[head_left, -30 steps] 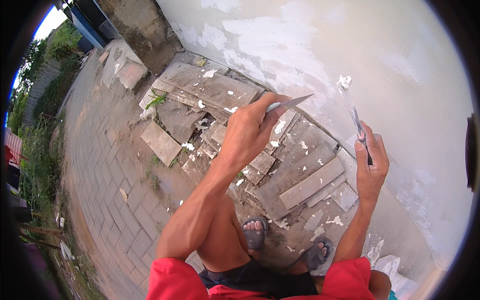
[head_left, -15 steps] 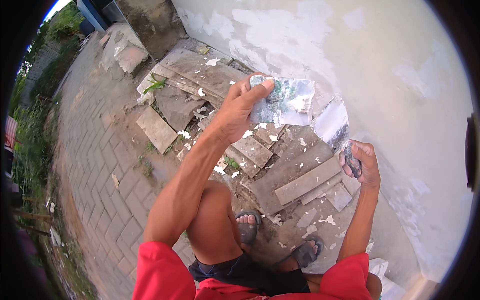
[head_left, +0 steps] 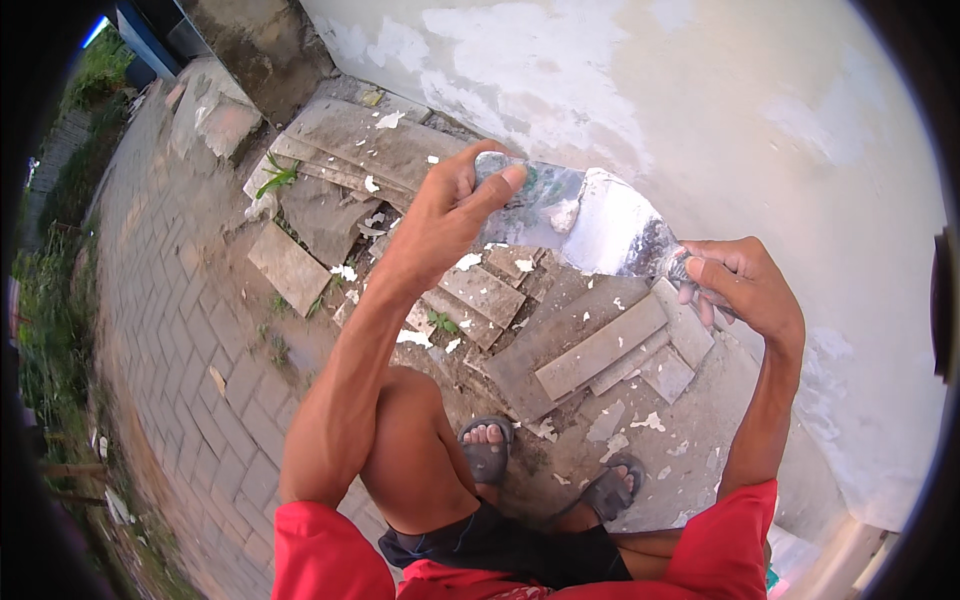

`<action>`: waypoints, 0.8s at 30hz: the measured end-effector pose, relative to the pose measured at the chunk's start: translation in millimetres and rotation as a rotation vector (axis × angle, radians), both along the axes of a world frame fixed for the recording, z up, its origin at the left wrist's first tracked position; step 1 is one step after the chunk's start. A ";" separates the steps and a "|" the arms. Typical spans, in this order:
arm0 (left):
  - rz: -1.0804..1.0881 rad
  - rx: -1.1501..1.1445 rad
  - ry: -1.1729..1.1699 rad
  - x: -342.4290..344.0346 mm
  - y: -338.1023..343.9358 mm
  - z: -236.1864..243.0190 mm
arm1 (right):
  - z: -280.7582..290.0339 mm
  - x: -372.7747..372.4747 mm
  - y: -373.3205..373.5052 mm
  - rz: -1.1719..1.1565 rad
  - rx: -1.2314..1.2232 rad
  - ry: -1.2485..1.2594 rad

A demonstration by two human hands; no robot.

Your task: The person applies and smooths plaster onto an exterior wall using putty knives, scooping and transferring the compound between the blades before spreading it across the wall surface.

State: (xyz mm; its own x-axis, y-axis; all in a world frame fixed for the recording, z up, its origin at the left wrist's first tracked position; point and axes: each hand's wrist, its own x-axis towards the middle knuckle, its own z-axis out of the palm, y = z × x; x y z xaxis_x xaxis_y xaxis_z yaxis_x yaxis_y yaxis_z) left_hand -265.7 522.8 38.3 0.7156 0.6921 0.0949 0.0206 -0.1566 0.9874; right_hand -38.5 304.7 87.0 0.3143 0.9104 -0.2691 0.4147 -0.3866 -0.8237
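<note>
My left hand [head_left: 450, 215] grips a flat metal plaster plate [head_left: 530, 195] smeared with grey filler, held level in front of me. My right hand [head_left: 745, 285] is closed on the handle of a wide putty knife [head_left: 620, 235], whose shiny blade lies against the edge of the plate. Both tools meet just in front of a patched white wall [head_left: 720, 110]. My bare knee [head_left: 410, 420] and two sandalled feet [head_left: 490, 455] show below the hands.
Broken concrete slabs and bricks [head_left: 590, 345] lie heaped at the wall's foot, strewn with white flakes. A paved brick path [head_left: 170, 330] runs to the left beside grass [head_left: 60, 300]. A dark pillar [head_left: 255, 45] stands at the top left.
Both hands have come together: a second ago the blades were apart and raised edge-on; now the knife blade rests on the plate, both turned flat toward me.
</note>
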 end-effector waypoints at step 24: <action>-0.121 -0.692 -0.637 33.7 -119.6 57.8 | -113.7 24.5 213.9 -0.167 0.406 -0.733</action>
State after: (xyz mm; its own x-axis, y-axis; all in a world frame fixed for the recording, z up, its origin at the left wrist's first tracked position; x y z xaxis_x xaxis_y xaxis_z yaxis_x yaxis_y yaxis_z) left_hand -232.0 403.3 96.1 0.7410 0.6656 0.0888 -0.5323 0.5016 0.6819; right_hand -14.0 518.6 -26.7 0.4203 0.8186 0.3914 0.8607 -0.2231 -0.4576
